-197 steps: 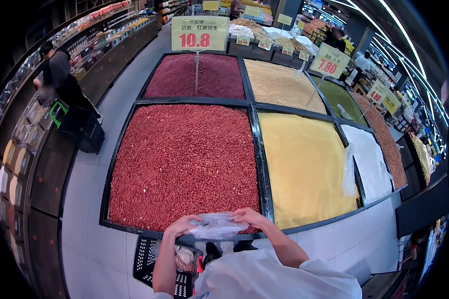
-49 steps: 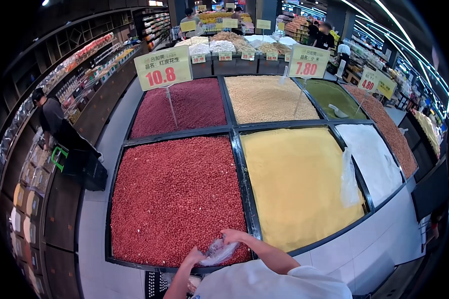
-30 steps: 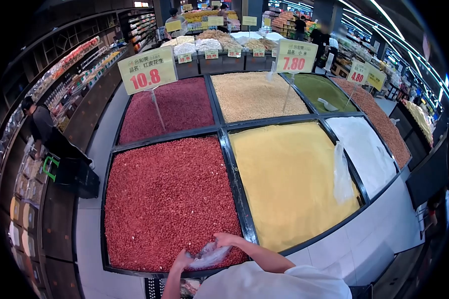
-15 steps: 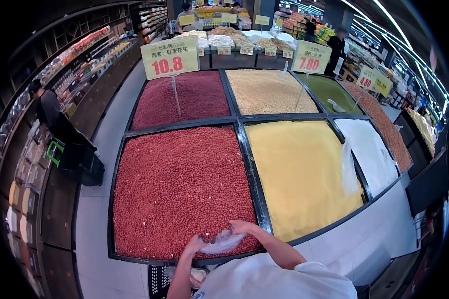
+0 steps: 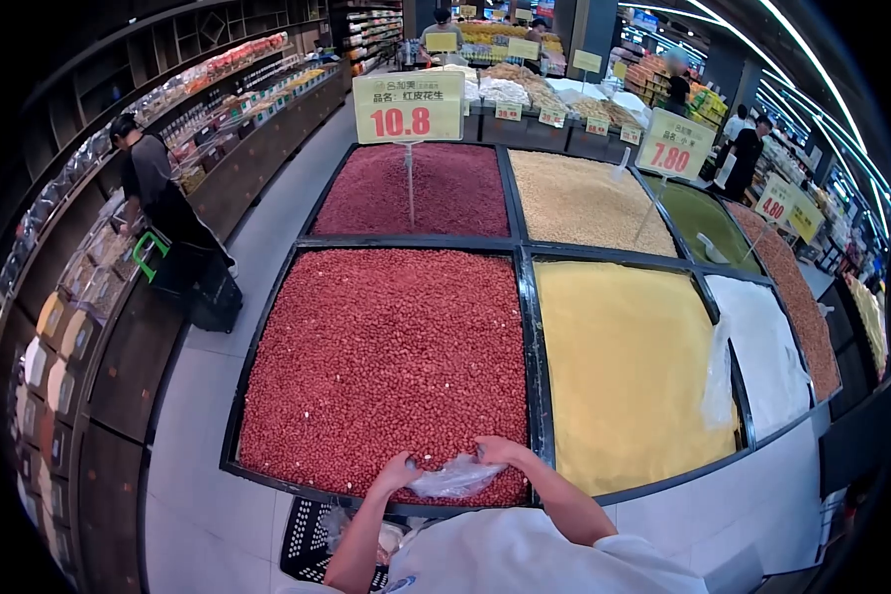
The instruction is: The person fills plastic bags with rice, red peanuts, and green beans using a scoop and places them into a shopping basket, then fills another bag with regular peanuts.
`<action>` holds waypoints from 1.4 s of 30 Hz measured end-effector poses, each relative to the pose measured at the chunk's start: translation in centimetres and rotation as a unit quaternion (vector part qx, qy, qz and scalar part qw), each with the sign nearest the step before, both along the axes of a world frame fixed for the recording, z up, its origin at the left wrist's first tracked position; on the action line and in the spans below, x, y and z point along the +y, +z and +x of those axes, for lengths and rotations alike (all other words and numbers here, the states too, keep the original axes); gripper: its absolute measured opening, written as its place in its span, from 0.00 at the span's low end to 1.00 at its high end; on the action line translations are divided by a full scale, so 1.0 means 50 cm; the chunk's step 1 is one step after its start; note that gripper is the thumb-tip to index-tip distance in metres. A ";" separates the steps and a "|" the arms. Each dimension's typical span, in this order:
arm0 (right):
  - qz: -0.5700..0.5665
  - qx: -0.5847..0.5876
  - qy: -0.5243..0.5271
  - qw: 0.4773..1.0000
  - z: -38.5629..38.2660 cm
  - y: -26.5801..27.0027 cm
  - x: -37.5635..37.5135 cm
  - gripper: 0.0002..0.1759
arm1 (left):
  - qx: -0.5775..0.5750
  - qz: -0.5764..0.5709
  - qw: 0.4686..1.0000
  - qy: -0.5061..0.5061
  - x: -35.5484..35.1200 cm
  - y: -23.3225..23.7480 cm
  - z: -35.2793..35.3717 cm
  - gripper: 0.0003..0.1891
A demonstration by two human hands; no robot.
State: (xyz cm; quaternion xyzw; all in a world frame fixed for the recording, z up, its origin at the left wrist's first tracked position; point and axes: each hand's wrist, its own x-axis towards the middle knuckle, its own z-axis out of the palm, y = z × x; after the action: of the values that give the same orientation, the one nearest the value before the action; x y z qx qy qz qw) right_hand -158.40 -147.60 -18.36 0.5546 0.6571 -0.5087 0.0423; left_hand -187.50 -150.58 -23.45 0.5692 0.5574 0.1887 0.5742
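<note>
A clear plastic bag [image 5: 455, 481] is stretched between my two hands, low over the near edge of a bin of red-skinned peanuts [image 5: 386, 366]. My left hand [image 5: 398, 471] is closed on the bag's left side. At its right side, my right hand [image 5: 500, 451] grips the bag with bent fingers. The bag looks thin and crumpled, and I cannot make out anything in it. Just below the bin's front rim, a black basket [image 5: 305, 543] with plastic-wrapped goods is partly hidden by my left arm.
Neighbouring bins hold yellow grain [image 5: 634, 371], white powder or grain [image 5: 759, 342], dark red beans [image 5: 416, 193] and pale grain [image 5: 589, 198]. Price signs [image 5: 407, 107] stand on thin posts. At left, a person [image 5: 163, 193] stands by shelves with a black wheeled basket [image 5: 203, 287].
My view has turned left, so the bins and signs sit farther right. Both hands still hold the bag, which has come slightly nearer the middle of the view.
</note>
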 end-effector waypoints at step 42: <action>-0.026 0.107 -0.105 0.988 0.002 -0.015 -0.020 0.39 | 0.308 0.344 0.878 -0.129 0.047 0.234 0.192 0.32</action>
State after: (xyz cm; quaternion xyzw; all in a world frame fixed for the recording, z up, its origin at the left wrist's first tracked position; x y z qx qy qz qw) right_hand -158.31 -148.61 -19.10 0.5612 0.5825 -0.5841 -0.0675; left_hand -177.90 -148.21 -11.76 0.8269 0.5280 0.1079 0.1604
